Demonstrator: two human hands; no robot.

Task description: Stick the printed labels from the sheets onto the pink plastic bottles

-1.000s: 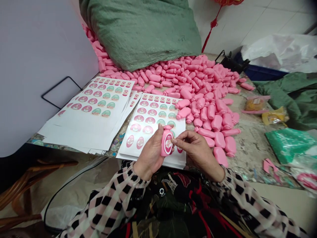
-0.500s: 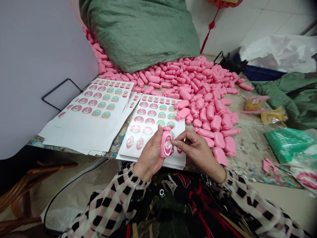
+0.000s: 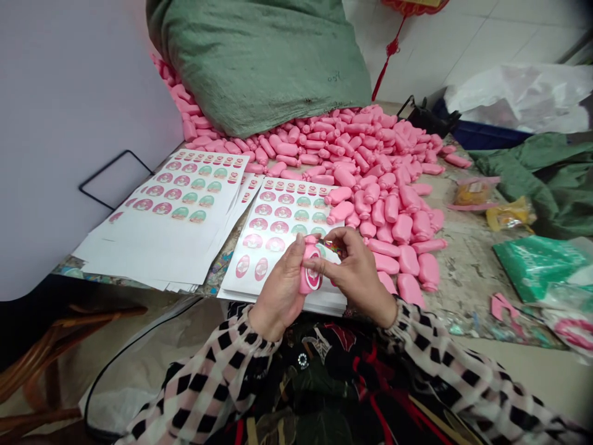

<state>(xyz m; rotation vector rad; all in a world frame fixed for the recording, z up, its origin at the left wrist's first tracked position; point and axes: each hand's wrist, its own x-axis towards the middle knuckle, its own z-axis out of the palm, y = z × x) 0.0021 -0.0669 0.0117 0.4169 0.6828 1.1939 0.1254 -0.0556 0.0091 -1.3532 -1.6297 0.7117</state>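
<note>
My left hand (image 3: 279, 281) grips a pink plastic bottle (image 3: 310, 275) upright, and an oval label on the bottle's front shows below my fingers. My right hand (image 3: 352, 266) sits against the bottle's upper part, with a fingertip on it. A small multicoloured strip (image 3: 332, 248) lies pinched in that hand, though it is too small to identify. Both hands are above a sheet of pink and green oval stickers (image 3: 278, 228), and several ovals have been peeled off its lower rows.
A large pile of pink bottles (image 3: 361, 148) spreads across the worn table (image 3: 467, 278), against a green woven sack (image 3: 254, 62). A stack of sticker sheets (image 3: 185, 191) lies to the left. Plastic bags (image 3: 537, 262) and green cloth (image 3: 532, 179) lie to the right.
My right hand has moved up and left onto the bottle's upper part, with the small strip now showing at its fingertips. My left hand and the bottle have stayed nearly still.
</note>
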